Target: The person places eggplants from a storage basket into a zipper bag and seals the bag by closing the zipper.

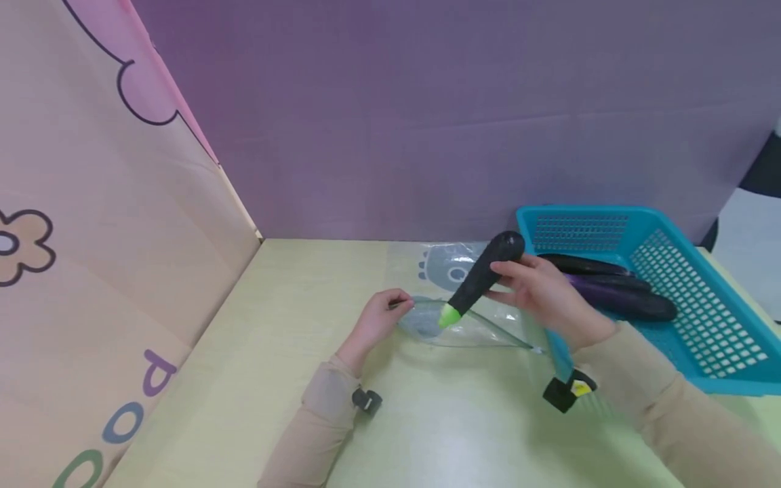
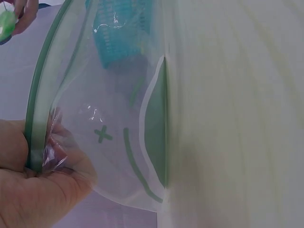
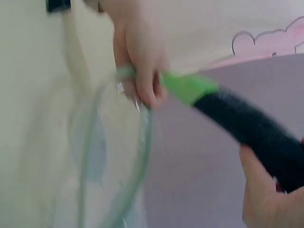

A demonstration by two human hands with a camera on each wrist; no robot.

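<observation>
My left hand [image 1: 378, 324] pinches the rim of a clear zip bag [image 2: 109, 156] with a green edge and printed shapes. In the right wrist view, the green edge [image 3: 142, 147] spreads apart into a loop below that hand. My right hand [image 1: 546, 295] holds a dark eggplant [image 1: 488, 271] around its thick part, tilted over the bag, with its bright green stem end [image 1: 449, 316] pointing down and left. That green end appears close beside the left hand's fingers in the right wrist view.
A blue plastic basket [image 1: 729, 298] with perforated walls stands at the right, with several dark eggplants [image 1: 622, 295] inside. A purple partition [image 1: 451, 122] rises behind the pale table [image 1: 244, 379], and a printed panel [image 1: 122, 203] borders the left side.
</observation>
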